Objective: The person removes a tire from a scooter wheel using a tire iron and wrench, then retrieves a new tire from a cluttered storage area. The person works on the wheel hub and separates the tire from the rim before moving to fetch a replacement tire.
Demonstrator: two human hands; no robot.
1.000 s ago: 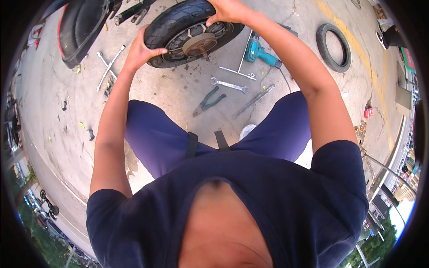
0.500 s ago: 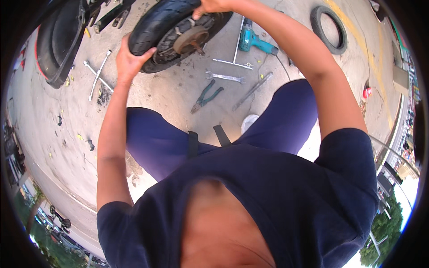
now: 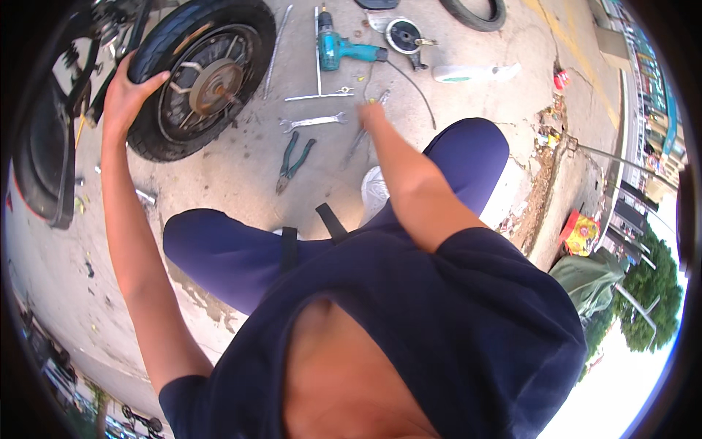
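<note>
Left hand (image 3: 130, 89) wraps the tread of the small wheel (image 3: 201, 73), fingers curled over the tyre's outer edge, palm flat on rubber; the wheel stands tilted on the concrete floor (image 3: 219, 168), hub and axle stub facing the person. Right hand (image 3: 371, 115) is stretched forward over the tools, motion-blurred, so cannot tell if its fingers are spread or closed; nothing clearly in it. Just under and beside that hand lies a long thin metal rod or screwdriver (image 3: 363, 132); to its left, the open-ended wrench (image 3: 313, 121), and nearer the person the green-handled pliers (image 3: 292, 159). Beyond the hand: T-handle wrench (image 3: 319, 69), teal cordless drill (image 3: 342, 50), a round hub part (image 3: 404, 34). Judgement: step looks like steadying the wheel while fetching a tool. To do it well, keep the left grip firm so the wheel doesn't roll or tip, look at the tool before closing on it, take it by the handle end.
</note>
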